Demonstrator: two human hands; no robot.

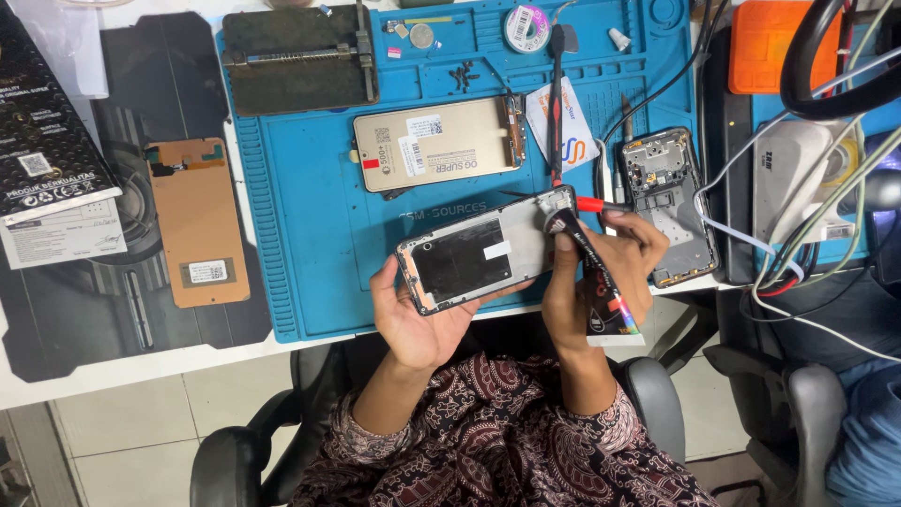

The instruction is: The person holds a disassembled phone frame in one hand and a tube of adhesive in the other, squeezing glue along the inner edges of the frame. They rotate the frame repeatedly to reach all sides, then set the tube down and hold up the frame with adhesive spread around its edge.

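Your left hand (418, 314) is cupped under the phone frame (479, 255), fingers wrapped round its near edge, holding it tilted just above the front edge of the blue mat (310, 253). Your right hand (601, 272) is closed around a black glue tube (593, 274), its tip resting on the top right corner of that frame. So both hands are clamped, one thing each, and they sit close together but not touching.

Counting phone parts: one frame in your hands, one gold screen panel (436, 150) lying face down on the mat just behind it, one copper-coloured panel (197, 221) off to the left on the dark mat (122, 310), and one opened phone body (668, 202) on the right with its boards showing. That's four.

Also on the mat: one clamp jig (298, 56) at the back left, one solder spool (526, 26), one red and black screwdriver (557, 103) and a small heap of screws (464, 75) that I can't count
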